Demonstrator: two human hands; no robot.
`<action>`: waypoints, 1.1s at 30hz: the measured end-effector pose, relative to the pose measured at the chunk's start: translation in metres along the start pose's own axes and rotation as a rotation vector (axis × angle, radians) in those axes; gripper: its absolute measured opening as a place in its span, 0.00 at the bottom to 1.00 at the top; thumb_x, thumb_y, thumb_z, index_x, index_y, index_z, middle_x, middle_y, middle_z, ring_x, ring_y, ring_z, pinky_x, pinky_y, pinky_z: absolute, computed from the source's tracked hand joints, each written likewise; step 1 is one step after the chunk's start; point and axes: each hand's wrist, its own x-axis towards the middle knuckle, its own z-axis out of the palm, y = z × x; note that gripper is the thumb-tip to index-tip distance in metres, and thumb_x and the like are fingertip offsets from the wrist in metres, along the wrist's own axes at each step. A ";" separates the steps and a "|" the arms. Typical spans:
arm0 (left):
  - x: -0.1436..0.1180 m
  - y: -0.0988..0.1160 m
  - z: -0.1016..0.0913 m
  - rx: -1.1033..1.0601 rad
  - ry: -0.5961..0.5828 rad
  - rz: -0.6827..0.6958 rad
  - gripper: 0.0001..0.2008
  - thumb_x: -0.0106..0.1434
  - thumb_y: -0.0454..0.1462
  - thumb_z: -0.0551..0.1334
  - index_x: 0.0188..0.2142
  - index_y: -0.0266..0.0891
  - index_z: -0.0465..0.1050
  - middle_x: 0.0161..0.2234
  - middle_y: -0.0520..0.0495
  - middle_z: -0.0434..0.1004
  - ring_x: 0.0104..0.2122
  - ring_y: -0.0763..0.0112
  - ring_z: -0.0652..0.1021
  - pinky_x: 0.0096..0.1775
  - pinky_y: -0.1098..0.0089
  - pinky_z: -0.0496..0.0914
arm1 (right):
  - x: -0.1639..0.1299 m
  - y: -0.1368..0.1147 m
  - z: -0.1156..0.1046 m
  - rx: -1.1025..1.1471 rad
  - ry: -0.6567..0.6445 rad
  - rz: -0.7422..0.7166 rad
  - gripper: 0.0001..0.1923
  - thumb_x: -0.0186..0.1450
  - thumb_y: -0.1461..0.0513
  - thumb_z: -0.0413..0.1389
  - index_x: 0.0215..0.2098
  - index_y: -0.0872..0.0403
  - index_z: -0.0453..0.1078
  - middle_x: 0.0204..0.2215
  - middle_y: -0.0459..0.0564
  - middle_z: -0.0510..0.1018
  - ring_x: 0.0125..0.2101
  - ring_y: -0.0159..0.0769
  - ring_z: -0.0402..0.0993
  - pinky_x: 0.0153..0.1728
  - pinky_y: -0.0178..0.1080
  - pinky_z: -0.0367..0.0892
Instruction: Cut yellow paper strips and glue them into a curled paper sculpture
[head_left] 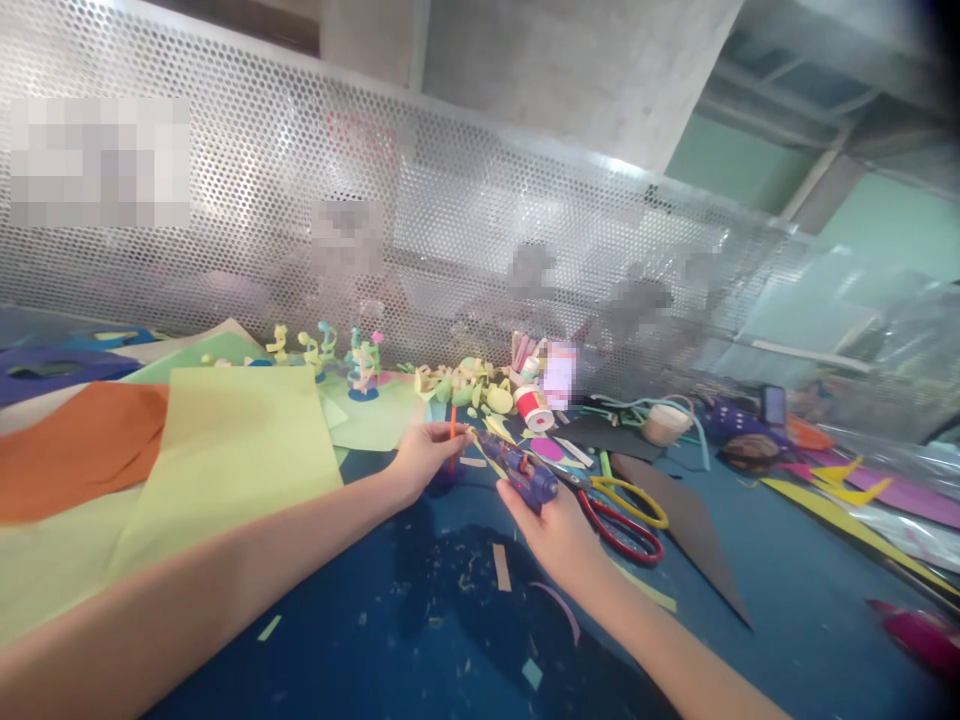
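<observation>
Person, head-camera view: two arms visible, entering from lower frame edge.
Left hand: bare, no glove, no ring or watch seen.
Right hand: bare, no glove, no ring seen.
Forearms: both uncovered along whole visible length; no sleeve, cuff, bracelet or band in view.
Fingernails: too blurred to tell.
Rest of body: out of frame.

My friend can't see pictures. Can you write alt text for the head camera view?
A person's right hand holds a purple glue gun toward a thin orange strip pinched in the left hand, above a blue table strewn with coloured paper, scissors and scraps.
</observation>
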 end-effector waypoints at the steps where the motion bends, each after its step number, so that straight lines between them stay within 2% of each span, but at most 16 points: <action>1: 0.000 0.000 0.000 0.001 0.003 0.002 0.19 0.43 0.42 0.68 0.34 0.33 0.76 0.24 0.49 0.73 0.22 0.77 0.69 0.26 0.74 0.63 | 0.000 0.000 0.000 -0.011 -0.001 -0.004 0.15 0.62 0.55 0.47 0.41 0.54 0.68 0.33 0.52 0.75 0.36 0.40 0.72 0.42 0.41 0.66; 4: 0.001 -0.001 0.000 0.002 -0.001 0.011 0.18 0.43 0.42 0.68 0.34 0.34 0.76 0.24 0.49 0.74 0.22 0.77 0.69 0.27 0.74 0.63 | 0.000 0.001 0.000 -0.032 -0.007 -0.010 0.14 0.62 0.55 0.46 0.39 0.53 0.68 0.32 0.52 0.74 0.35 0.40 0.72 0.41 0.41 0.66; 14: -0.001 -0.003 0.000 0.013 -0.028 0.040 0.16 0.43 0.40 0.68 0.32 0.34 0.76 0.29 0.47 0.77 0.28 0.71 0.73 0.33 0.72 0.65 | 0.001 0.001 0.002 -0.034 -0.022 0.010 0.17 0.63 0.55 0.47 0.44 0.55 0.66 0.38 0.55 0.74 0.44 0.43 0.69 0.42 0.42 0.66; 21: -0.001 -0.002 0.000 0.029 -0.039 0.048 0.15 0.44 0.40 0.67 0.32 0.34 0.76 0.30 0.46 0.77 0.29 0.71 0.73 0.31 0.73 0.65 | 0.001 0.003 0.002 -0.022 -0.028 -0.010 0.17 0.63 0.55 0.46 0.45 0.53 0.67 0.37 0.53 0.75 0.43 0.44 0.70 0.42 0.43 0.66; 27: -0.001 -0.003 0.000 0.035 -0.048 0.053 0.15 0.45 0.41 0.66 0.32 0.34 0.75 0.29 0.47 0.76 0.27 0.72 0.72 0.28 0.73 0.65 | 0.002 0.003 0.000 -0.028 -0.023 0.004 0.19 0.63 0.55 0.47 0.48 0.55 0.65 0.40 0.55 0.73 0.44 0.44 0.69 0.43 0.43 0.65; 33: -0.001 -0.002 0.001 0.041 -0.042 0.053 0.17 0.44 0.41 0.67 0.33 0.33 0.75 0.30 0.46 0.76 0.29 0.71 0.73 0.32 0.72 0.65 | 0.001 0.002 0.002 -0.023 -0.049 0.015 0.16 0.63 0.54 0.47 0.43 0.53 0.67 0.35 0.52 0.75 0.43 0.44 0.69 0.42 0.43 0.66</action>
